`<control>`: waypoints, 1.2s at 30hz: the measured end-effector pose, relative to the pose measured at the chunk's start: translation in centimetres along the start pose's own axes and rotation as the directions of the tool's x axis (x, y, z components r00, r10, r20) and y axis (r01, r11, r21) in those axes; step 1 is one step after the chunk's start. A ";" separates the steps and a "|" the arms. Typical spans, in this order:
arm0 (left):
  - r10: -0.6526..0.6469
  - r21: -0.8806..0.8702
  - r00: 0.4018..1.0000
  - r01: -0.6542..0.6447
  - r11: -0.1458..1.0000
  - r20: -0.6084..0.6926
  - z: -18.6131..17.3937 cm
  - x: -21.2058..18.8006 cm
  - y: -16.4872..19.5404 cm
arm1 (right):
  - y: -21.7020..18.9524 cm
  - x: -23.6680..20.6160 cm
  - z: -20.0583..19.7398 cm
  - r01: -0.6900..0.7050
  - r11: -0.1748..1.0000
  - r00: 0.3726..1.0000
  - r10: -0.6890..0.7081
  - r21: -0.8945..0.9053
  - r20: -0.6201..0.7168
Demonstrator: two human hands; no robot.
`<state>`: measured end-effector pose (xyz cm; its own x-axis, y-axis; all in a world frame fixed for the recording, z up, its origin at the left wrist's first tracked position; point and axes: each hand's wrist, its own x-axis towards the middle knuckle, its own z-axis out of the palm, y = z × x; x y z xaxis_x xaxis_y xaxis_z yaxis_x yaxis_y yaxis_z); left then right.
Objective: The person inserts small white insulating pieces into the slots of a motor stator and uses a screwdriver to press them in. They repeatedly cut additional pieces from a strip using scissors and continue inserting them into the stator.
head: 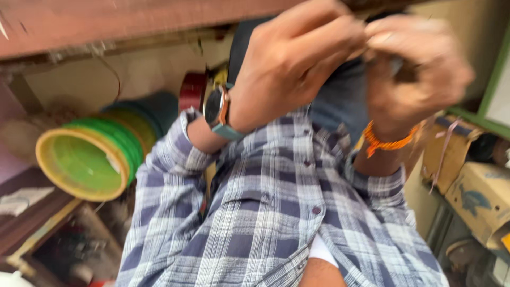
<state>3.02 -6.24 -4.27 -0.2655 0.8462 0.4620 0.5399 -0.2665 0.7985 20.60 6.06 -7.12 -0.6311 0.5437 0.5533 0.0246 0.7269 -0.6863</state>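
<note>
You are holding both hands up close together near the top. Your left hand [295, 58], the one with the watch [218, 109], is curled shut, and your right hand [417, 69] is pinching something small where the fingers meet. It is too blurry to tell what. You are working that small thing now; next it needs slow, steady fingers.
</note>
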 end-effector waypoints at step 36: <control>-0.084 -0.152 0.988 0.063 0.986 -0.132 2.6 1.6 2.2 | -3.9 2.6 -1.3 -0.268 0.947 0.961 0.276 0.177 -0.020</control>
<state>5.86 -4.23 -2.82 -0.4126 0.7974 0.4402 0.3938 -0.2796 0.8756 19.88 5.21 -2.36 -0.5844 0.7314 0.3516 0.0554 0.4682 -0.8819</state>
